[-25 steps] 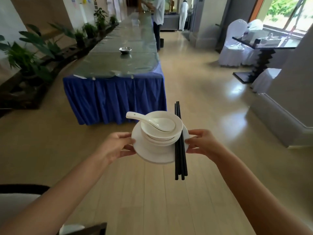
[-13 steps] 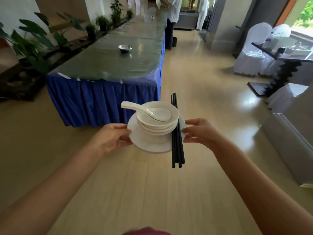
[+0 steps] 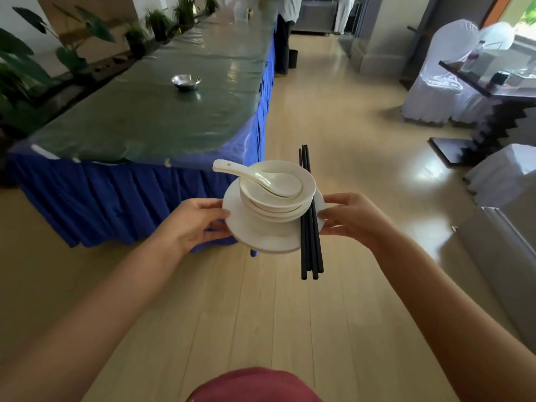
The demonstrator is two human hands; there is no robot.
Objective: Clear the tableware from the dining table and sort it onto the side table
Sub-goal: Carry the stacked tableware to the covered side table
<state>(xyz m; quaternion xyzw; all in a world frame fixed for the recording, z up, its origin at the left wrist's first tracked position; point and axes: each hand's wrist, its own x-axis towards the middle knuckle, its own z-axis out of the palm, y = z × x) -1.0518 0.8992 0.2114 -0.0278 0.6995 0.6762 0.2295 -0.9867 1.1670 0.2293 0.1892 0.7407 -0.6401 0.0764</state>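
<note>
the left hand (image 3: 193, 224) grips the left rim of a white plate (image 3: 255, 235), its fingers curled under and the thumb on top, and the right hand (image 3: 349, 217) grips the right rim the same way, so the plate is held in the air over the wooden floor (image 3: 261, 314). a stack of white bowls (image 3: 275, 203) sits on the plate, with a white spoon (image 3: 255, 177) lying in the top bowl, handle pointing left. black chopsticks (image 3: 310, 227) lie across the right side of the plate beside the bowls, their ends sticking out past the rim. ahead on the left stands a long desk (image 3: 150, 117) with a blue skirt, and a metal bowl (image 3: 185, 82) sits on it
</note>
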